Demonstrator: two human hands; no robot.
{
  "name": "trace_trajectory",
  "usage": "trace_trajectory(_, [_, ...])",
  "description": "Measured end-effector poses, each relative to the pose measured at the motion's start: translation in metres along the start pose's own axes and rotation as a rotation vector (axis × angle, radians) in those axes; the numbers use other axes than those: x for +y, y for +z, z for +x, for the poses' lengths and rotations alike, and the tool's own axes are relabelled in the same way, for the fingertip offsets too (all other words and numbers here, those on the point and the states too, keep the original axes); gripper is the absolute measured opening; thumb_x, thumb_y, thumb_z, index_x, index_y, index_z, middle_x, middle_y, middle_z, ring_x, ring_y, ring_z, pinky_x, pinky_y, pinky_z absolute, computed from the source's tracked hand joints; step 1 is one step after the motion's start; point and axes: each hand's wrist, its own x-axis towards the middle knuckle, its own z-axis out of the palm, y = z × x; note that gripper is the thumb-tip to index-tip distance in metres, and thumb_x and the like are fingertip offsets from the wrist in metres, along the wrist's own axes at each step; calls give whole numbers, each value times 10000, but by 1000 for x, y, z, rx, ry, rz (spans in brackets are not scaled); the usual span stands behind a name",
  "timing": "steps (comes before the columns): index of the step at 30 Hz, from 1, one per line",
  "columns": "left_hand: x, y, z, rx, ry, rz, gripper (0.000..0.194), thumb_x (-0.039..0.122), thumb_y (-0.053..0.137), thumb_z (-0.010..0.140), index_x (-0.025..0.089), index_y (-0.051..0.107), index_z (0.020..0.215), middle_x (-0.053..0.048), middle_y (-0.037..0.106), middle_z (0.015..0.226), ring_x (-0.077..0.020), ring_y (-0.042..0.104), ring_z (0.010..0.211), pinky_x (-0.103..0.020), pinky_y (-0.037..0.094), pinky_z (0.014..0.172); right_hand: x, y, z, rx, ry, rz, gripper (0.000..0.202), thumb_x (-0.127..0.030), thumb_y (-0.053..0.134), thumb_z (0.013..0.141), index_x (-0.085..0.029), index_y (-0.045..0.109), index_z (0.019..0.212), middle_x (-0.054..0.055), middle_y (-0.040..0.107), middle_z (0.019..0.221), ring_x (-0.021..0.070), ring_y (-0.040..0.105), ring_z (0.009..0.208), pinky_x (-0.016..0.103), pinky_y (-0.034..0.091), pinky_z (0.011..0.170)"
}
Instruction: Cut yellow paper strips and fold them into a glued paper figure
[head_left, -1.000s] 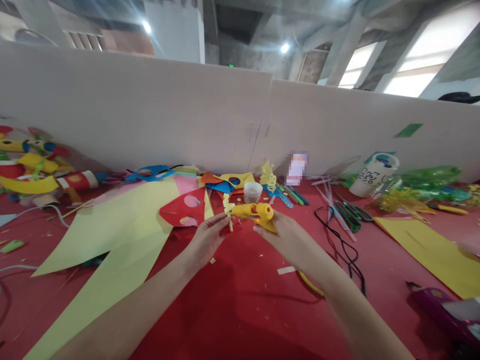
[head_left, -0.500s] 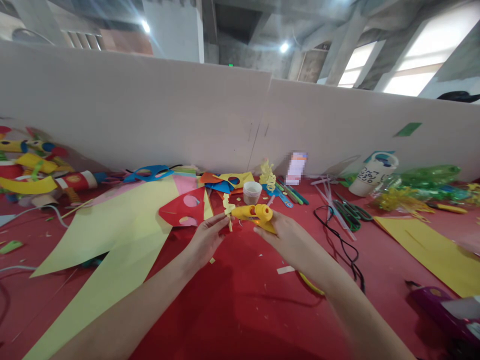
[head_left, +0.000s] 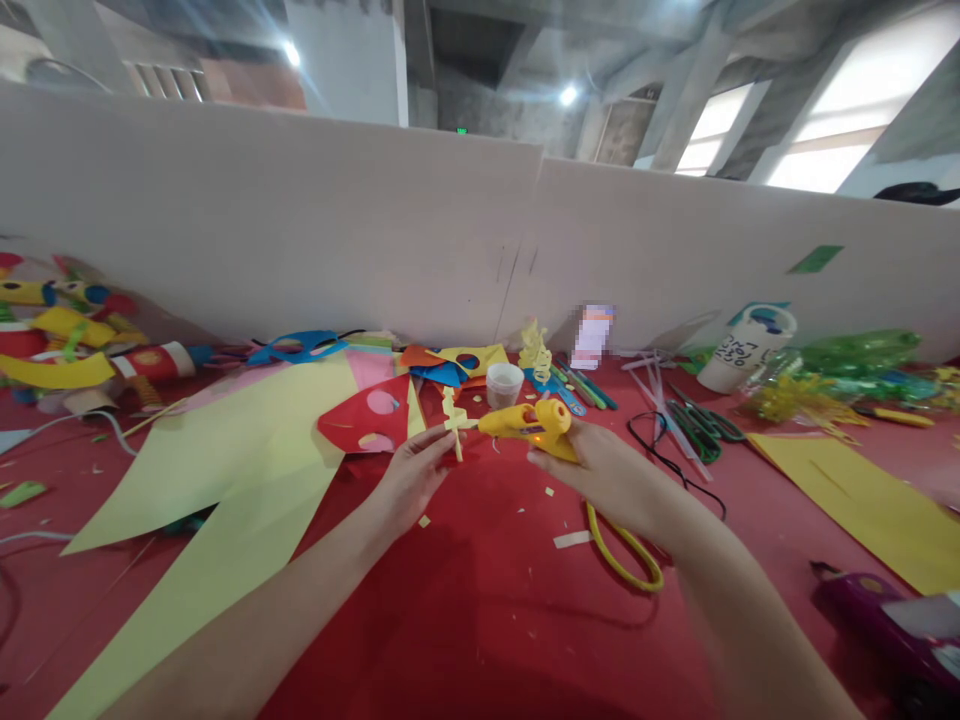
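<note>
My left hand (head_left: pixel 415 470) is closed in a pinch on a small pale yellow paper piece (head_left: pixel 453 412) with a thin stem pointing down. My right hand (head_left: pixel 589 460) is wrapped round a yellow hot glue gun (head_left: pixel 525 422). Its nozzle points left, close beside the paper piece; whether they touch I cannot tell. Just behind the gun stands a white paper cup (head_left: pixel 505 384). A red paper shape (head_left: pixel 367 416) with two oval holes lies left of the cup. Below my right wrist, a yellow loop (head_left: pixel 630 575) rests on the red table (head_left: pixel 450 620).
Large pale yellow sheets (head_left: pixel 247 480) spread across the left side. Green-handled scissors (head_left: pixel 709 425), clear glue sticks (head_left: pixel 667 415) and a black cord (head_left: pixel 675 465) lie to the right. A yellow sheet (head_left: pixel 855 490) and a purple device (head_left: pixel 885 625) are farther right. A white partition (head_left: pixel 360 230) rises behind.
My right hand has drawn the glue gun a little to the right, away from the paper piece. More of the yellow loop shows now. My left hand has stayed nearly still.
</note>
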Motion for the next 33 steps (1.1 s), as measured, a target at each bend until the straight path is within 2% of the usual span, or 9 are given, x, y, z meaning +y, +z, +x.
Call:
trace_trajectory(11, [-3, -2, 2, 12, 64, 97, 249, 168, 769, 567, 174, 679, 800, 12, 674, 701, -93, 608, 656, -204, 458, 662, 25, -25, -2, 60, 135, 29, 178, -352, 547, 771, -194, 587, 843, 28, 649, 816, 198, 598, 754, 269, 432, 646])
trace_trajectory(15, [-5, -4, 1, -9, 110, 225, 250, 169, 761, 580, 167, 682, 817, -6, 682, 759, -103, 610, 740, -186, 436, 725, 60, -37, 2, 178, 348, 201, 294, -458, 605, 692, -174, 547, 736, 5, 567, 601, 140, 521, 536, 236, 393, 491])
trace_trajectory(17, [-8, -3, 0, -27, 114, 281, 221, 161, 758, 580, 156, 686, 789, -17, 684, 745, -111, 606, 728, -191, 437, 720, 85, -37, 3, 274, 420, 397, 324, -481, 611, 669, -179, 514, 730, -16, 528, 558, 118, 489, 496, 222, 386, 465])
trace_trajectory(19, [-11, -2, -2, -46, 113, 320, 210, 152, 758, 571, 161, 688, 769, -21, 685, 741, -122, 605, 720, -203, 445, 704, 110, -32, 3, 338, 501, 446, 303, -457, 613, 677, -185, 479, 694, -24, 509, 540, 105, 480, 478, 216, 395, 468])
trace_trajectory(21, [-14, -2, -4, -89, 123, 373, 213, 155, 752, 572, 172, 684, 773, -25, 684, 750, -136, 606, 722, -219, 456, 689, 132, -21, 2, 212, 647, 311, 276, -438, 566, 734, -196, 452, 669, -23, 513, 523, 106, 493, 468, 214, 404, 468])
trace_trajectory(24, [-18, -2, -6, -172, 163, 522, 214, 186, 717, 612, 178, 668, 820, -33, 676, 791, -154, 605, 766, -251, 465, 711, 154, -4, 2, 130, 729, 217, 275, -424, 537, 769, -192, 467, 639, 12, 568, 538, 131, 552, 506, 225, 436, 496])
trace_trajectory(27, [-22, -4, -5, -222, 201, 661, 201, 219, 676, 644, 173, 645, 837, -32, 666, 817, -169, 603, 813, -302, 467, 770, 164, 1, 3, 97, 800, 74, 313, -422, 525, 777, -166, 519, 598, 101, 629, 610, 211, 623, 630, 279, 465, 560])
trace_trajectory(31, [-28, -8, -2, -221, 233, 691, 196, 239, 645, 657, 177, 617, 841, -30, 653, 839, -181, 601, 845, -348, 464, 810, 153, -10, 7, 146, 865, -180, 293, -393, 627, 695, -108, 593, 634, 261, 625, 896, 401, 548, 983, 434, 424, 766])
trace_trajectory(33, [-30, -9, -1, -203, 250, 693, 202, 248, 637, 665, 179, 610, 853, -37, 651, 863, -186, 598, 865, -357, 459, 823, 134, -13, 10, 179, 820, -255, 266, -378, 616, 707, -112, 622, 719, 244, 618, 975, 398, 520, 1036, 454, 397, 818])
